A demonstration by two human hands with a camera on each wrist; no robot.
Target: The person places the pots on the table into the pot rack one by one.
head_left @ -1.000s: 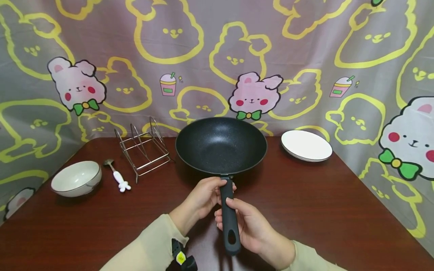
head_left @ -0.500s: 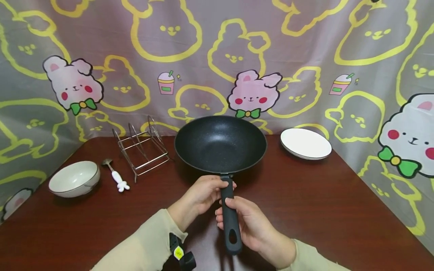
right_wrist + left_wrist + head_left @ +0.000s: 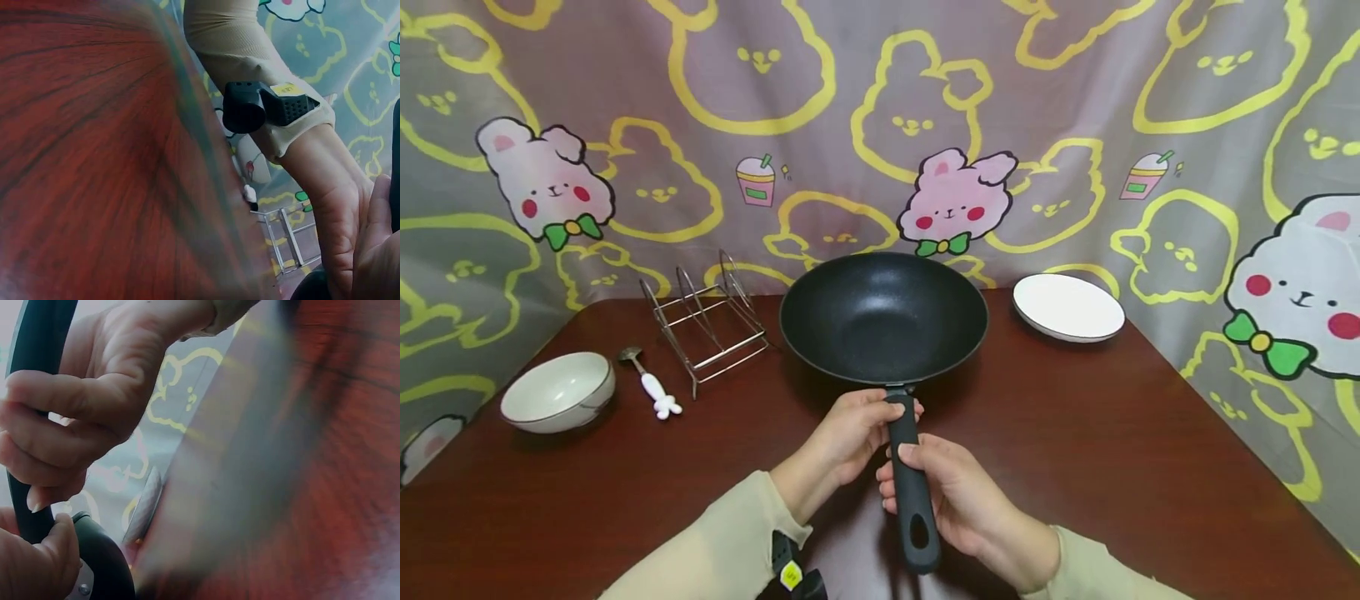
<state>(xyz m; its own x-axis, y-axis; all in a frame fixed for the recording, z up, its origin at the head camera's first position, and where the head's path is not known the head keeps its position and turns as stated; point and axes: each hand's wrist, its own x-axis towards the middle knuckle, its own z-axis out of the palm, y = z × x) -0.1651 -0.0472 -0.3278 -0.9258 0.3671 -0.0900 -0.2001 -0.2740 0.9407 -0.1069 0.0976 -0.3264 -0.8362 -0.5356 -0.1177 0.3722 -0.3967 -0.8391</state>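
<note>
A dark wok [image 3: 883,321] with a speckled inside faces me at the middle of the head view, its long black handle [image 3: 914,508] pointing toward me. My left hand [image 3: 850,437] grips the handle close to the pan, thumb on top. Further back along it, my right hand [image 3: 958,500] holds the handle from the right side, fingers curled underneath. In the left wrist view the right hand's fingers [image 3: 75,412] wrap the handle, and the wok's dark side [image 3: 106,559] shows below. The right wrist view shows the left hand [image 3: 340,231] beside the right.
On the brown table [image 3: 1075,450], a white bowl [image 3: 553,396] and a white-handled spoon [image 3: 653,387] lie at the left. A wire rack [image 3: 707,333] stands left of the wok. A white plate [image 3: 1067,308] is at the back right, before a patterned curtain [image 3: 820,108].
The head view has shifted slightly, so the surroundings appear further left and up. The handle's end has drifted a little right. Both hands keep their hold on the wok.
</note>
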